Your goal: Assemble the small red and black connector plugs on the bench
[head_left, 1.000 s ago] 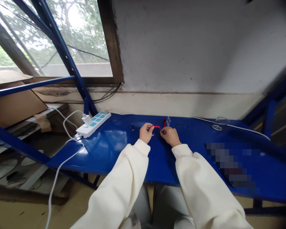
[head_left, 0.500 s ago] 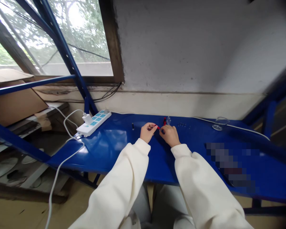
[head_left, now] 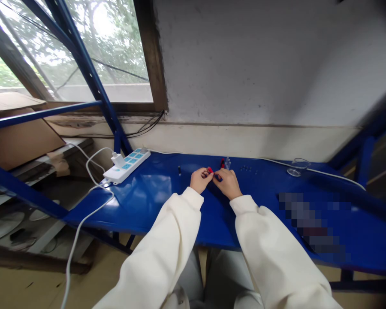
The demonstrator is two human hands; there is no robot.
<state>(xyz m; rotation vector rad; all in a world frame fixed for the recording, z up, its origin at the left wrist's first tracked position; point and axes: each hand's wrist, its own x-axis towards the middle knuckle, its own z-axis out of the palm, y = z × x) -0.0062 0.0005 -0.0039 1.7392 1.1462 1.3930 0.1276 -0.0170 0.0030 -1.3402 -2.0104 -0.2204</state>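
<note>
Above the blue table (head_left: 144, 214), my left hand (head_left: 200, 180) pinches a small red piece (head_left: 210, 170) whose exact kind is too small to make out. Close on its right, my right hand (head_left: 227, 183) has its fingers pressed together near the end of that piece. Whatever is between the right fingertips is hidden. Just behind the right hand stand a red and black piece (head_left: 222, 163) and some small clear pieces (head_left: 227, 162). A short dark cylinder (head_left: 179, 170) stands upright left of my left hand.
A white power strip (head_left: 127, 166) with a plug and cable lies at the table's left. Several tiny clear bits (head_left: 246, 168) lie right of my hands. Farther right are a clear round container (head_left: 294, 171) and a blurred-out dark object (head_left: 309, 223). Blue frame posts flank the table.
The red piece has turned in my left fingers and now points more upward. My right hand has shifted slightly left, closer to my left hand.
</note>
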